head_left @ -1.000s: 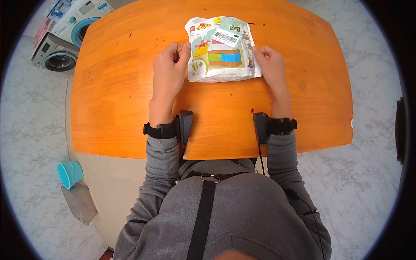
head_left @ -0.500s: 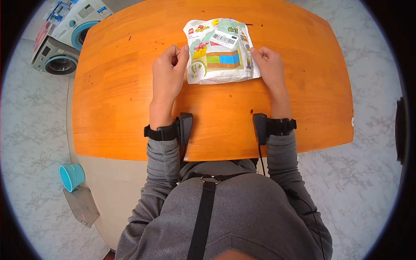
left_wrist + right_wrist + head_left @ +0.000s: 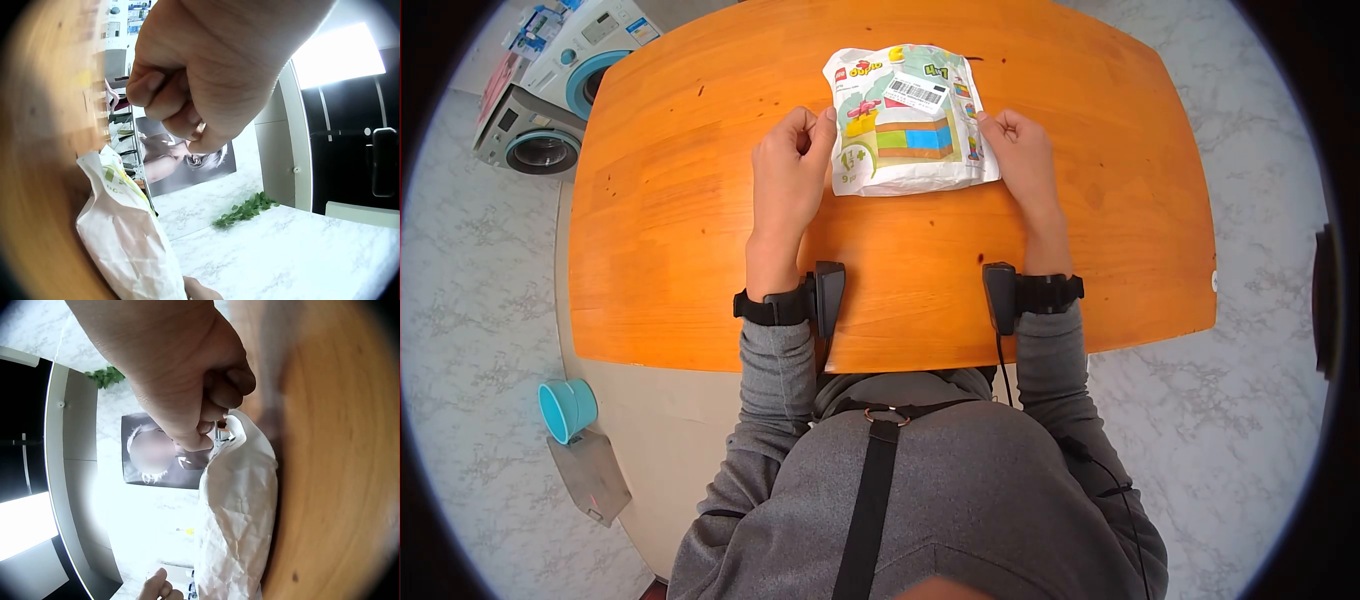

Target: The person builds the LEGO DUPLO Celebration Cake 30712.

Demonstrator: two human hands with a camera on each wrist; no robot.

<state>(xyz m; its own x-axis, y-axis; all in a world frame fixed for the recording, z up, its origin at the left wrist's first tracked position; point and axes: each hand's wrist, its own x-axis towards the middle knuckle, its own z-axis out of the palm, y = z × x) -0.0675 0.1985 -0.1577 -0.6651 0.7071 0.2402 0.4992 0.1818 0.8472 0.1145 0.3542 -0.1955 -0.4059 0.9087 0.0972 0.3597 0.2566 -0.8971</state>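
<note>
A white Lego Duplo bag (image 3: 915,140) with a coloured brick picture and a barcode label lies on the orange-brown wooden table, towards its far side. My left hand (image 3: 792,155) is at the bag's left edge, its fingers curled and the thumb tip beside the edge. In the left wrist view, a gap separates this left hand (image 3: 200,75) from the bag's corner (image 3: 97,164), with nothing showing in the fingers. On the opposite side, my right hand (image 3: 1025,155) pinches the right edge. The right wrist view has the bag's white side (image 3: 240,500) rising to the right fingertips.
The wooden table (image 3: 670,240) curves out to both sides, its near edge close to my body. Beyond it at the upper left stand two washing machines (image 3: 540,150). A turquoise bucket (image 3: 567,408) and a grey box (image 3: 590,480) are on the floor at left.
Over the second the bag has slid very slightly left and nearer, and both hands have shifted a little with it. Their poses look the same.
</note>
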